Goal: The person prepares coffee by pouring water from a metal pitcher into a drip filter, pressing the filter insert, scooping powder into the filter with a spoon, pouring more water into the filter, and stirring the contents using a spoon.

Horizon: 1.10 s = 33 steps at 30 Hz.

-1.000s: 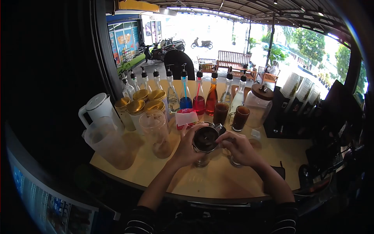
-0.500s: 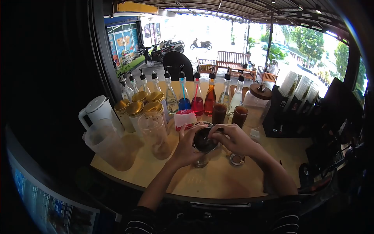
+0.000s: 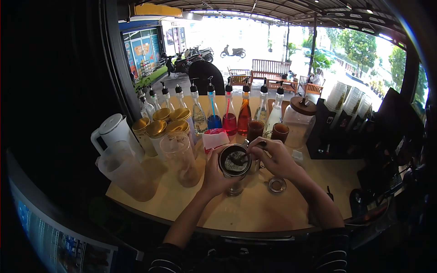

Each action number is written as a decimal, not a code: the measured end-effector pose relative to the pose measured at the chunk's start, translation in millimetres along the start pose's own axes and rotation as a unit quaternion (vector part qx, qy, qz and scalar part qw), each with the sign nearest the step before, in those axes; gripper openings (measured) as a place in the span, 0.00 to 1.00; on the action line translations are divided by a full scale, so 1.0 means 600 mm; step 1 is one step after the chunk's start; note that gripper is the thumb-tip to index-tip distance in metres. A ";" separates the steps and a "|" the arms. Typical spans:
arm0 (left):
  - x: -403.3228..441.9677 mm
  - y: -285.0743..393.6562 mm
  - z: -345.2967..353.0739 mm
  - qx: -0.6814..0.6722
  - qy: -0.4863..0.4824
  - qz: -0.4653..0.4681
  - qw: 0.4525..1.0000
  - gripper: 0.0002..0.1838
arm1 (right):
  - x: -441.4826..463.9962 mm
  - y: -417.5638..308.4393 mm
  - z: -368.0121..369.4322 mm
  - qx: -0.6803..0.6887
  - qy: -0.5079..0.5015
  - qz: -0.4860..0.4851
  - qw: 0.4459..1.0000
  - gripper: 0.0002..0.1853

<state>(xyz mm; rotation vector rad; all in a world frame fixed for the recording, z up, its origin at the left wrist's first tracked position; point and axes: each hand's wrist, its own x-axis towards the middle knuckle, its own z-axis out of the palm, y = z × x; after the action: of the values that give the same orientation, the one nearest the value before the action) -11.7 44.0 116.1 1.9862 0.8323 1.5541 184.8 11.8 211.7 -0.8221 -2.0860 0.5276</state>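
Observation:
My left hand (image 3: 215, 175) is wrapped round the left side of a round metal-rimmed cup (image 3: 235, 166), whose inside shows dark, wet-looking contents. A glass base shows beneath the cup. My right hand (image 3: 274, 157) is closed at the cup's right rim, pinching what looks like a dark spoon handle that reaches into the contents. A small round metal dish (image 3: 276, 184) lies on the counter below my right wrist. Behind the hands are two mugs of brown drink (image 3: 256, 130) (image 3: 280, 132) and a red and white packet (image 3: 215, 139).
Pump bottles (image 3: 229, 118) stand along the counter's (image 3: 218, 214) back. On the left are gold-lidded jars (image 3: 157, 129), a white pitcher (image 3: 116, 132), a translucent jug (image 3: 125, 170) and a clear container (image 3: 180, 157). A wooden-lidded jar (image 3: 300, 120) and cup rack (image 3: 334, 132) stand right.
My right hand has shifted over the cup and back to its right rim, uncovering the small metal dish. The cup's contents now show lighter, and the dark utensil is visible inside.

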 end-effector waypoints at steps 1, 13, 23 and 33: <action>-0.001 0.001 0.003 -0.001 0.000 0.000 1.000 0.46 | 0.000 -0.001 -0.001 0.013 0.023 0.022 0.999 0.07; -0.003 0.011 0.014 0.032 0.044 -0.023 0.998 0.43 | -0.010 0.006 0.028 0.048 0.053 0.033 0.997 0.07; -0.001 0.019 -0.007 0.094 -0.011 0.040 0.995 0.45 | -0.021 0.043 0.024 0.178 0.105 0.066 0.976 0.09; 0.005 0.005 -0.010 -0.025 -0.039 -0.040 0.998 0.44 | -0.025 0.042 0.023 0.331 0.151 0.190 0.912 0.10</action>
<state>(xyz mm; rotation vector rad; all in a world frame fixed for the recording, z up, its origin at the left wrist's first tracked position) -16.7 44.2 121.5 1.9409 0.8232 1.4287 189.9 17.6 179.9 -0.8263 -1.3214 1.1604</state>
